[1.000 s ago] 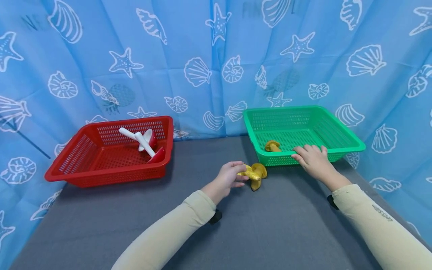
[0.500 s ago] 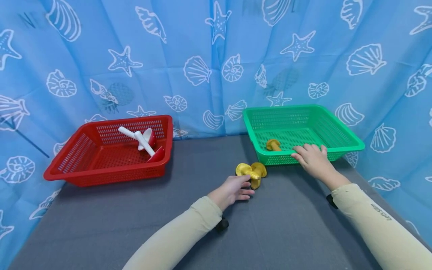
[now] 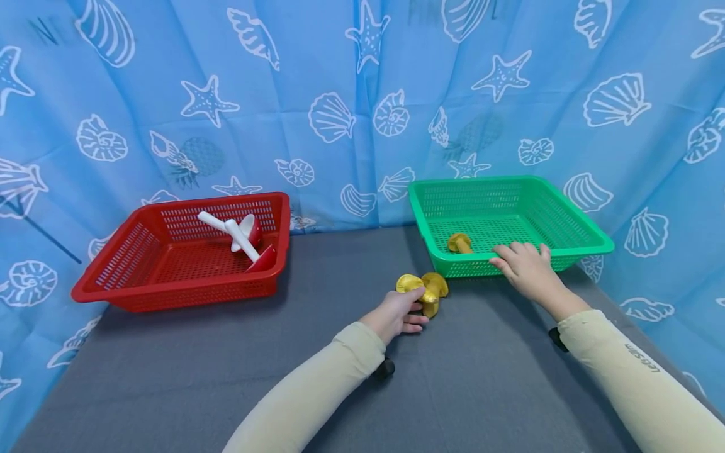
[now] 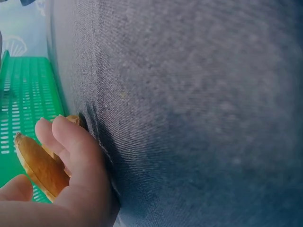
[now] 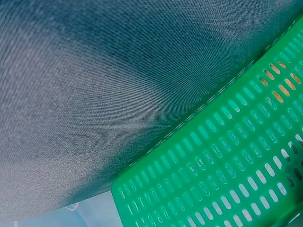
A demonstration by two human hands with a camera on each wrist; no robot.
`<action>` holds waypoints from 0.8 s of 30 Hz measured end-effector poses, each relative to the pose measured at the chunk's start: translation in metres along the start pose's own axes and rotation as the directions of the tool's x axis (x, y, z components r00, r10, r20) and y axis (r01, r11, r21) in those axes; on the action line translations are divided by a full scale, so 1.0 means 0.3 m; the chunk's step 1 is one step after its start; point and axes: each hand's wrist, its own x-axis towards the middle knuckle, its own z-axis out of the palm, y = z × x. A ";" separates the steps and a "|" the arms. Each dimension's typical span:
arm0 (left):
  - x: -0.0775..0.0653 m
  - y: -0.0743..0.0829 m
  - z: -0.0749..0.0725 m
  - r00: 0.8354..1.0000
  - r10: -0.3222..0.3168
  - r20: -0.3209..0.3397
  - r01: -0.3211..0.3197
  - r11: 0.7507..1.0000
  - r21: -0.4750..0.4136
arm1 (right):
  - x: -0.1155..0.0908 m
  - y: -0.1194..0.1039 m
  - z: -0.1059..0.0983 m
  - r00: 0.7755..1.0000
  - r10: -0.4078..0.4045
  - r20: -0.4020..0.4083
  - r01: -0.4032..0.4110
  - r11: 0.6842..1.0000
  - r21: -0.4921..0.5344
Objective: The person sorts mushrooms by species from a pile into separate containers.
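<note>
In the head view my left hand (image 3: 399,313) has its thumb on the stem of a bright yellow mushroom (image 3: 409,283) and its fingers curled round the lower side. The left wrist view shows the stem (image 4: 45,168) between thumb and fingers. Against this mushroom lies a darker brown-yellow mushroom (image 3: 435,283), partly covered by it. My right hand (image 3: 528,274) grips the near rim of the green basket (image 3: 583,234), fingers curled over the edge. Inside that basket, near its left front corner, is another mushroom (image 3: 460,243). The right wrist view shows the basket's slotted wall (image 5: 208,156) but no fingers.
On the left stands a red basket (image 3: 187,292) holding two white-handled red ladles (image 3: 243,241). A grey cloth (image 3: 340,264) covers the table. Behind it hangs a blue curtain (image 3: 351,151) with shell and starfish prints.
The left hand has moved right and slightly down, letting the yellow mushroom settle by the darker one, then its thumb has come onto the stem again. The right hand stays on the rim.
</note>
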 end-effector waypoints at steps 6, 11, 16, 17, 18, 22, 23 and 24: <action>0.007 0.001 0.013 0.999 0.010 -0.033 -0.011 1.000 -0.009 | -0.001 0.003 0.003 1.000 -0.003 -0.013 0.003 1.000 0.002; 0.008 -0.006 0.010 0.999 0.007 -0.049 -0.008 1.000 -0.027 | -0.001 0.006 0.010 1.000 -0.008 -0.017 0.008 1.000 0.005; 0.003 -0.005 -0.008 0.999 0.006 -0.042 -0.008 0.999 -0.033 | 0.000 0.005 0.013 1.000 -0.007 -0.016 0.007 1.000 -0.002; 0.000 -0.003 -0.011 0.999 0.008 -0.037 -0.010 0.999 -0.032 | 0.000 0.005 0.013 1.000 -0.006 -0.017 0.006 1.000 -0.002; -0.003 -0.001 -0.014 0.999 0.011 -0.034 -0.012 0.999 -0.031 | -0.001 0.004 0.011 1.000 -0.005 -0.017 0.005 1.000 -0.002; -0.020 0.013 -0.020 1.000 0.023 -0.020 -0.024 0.999 -0.036 | -0.003 0.002 0.008 1.000 -0.004 -0.020 0.004 1.000 0.000; -0.024 0.016 -0.021 1.000 0.026 -0.016 -0.026 0.999 -0.040 | -0.004 0.002 0.007 1.000 -0.004 -0.022 0.004 1.000 -0.002; -0.028 0.019 -0.022 0.999 0.030 -0.013 -0.030 0.999 -0.043 | -0.005 0.002 0.007 1.000 -0.003 -0.022 0.003 1.000 -0.003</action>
